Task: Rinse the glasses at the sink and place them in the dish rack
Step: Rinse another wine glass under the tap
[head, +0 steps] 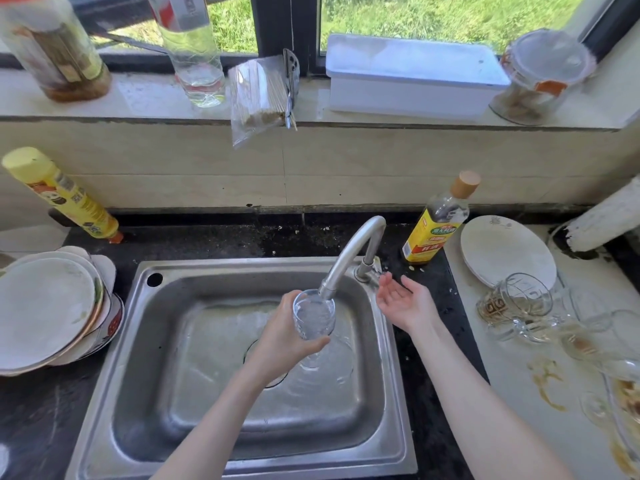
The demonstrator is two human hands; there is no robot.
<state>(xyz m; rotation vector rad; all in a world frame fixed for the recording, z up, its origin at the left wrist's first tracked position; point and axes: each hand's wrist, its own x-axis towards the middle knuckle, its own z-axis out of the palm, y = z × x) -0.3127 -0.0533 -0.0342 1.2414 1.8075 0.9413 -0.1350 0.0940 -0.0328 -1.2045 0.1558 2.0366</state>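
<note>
the left hand [282, 336] grips a glass [314, 315] upright under the faucet [349, 258] spout, filling. the right hand [403, 301] hovers open-palmed near the tap base. best swirl, then tip it out low over the sink [166, 344].

place: home kitchen | evidence: steel sink [388, 358], faucet [349, 251], stacked plates [45, 306]

Clear tumbler glass [314, 315]: upright, full of running water, held directly under faucet spout [327, 292] over steel sink [221, 441]. Dirty glasses [540, 311]: cluster on pale counter right of sink; one gold-patterned handled mug [512, 303] lying on its side, brown residue inside
</note>
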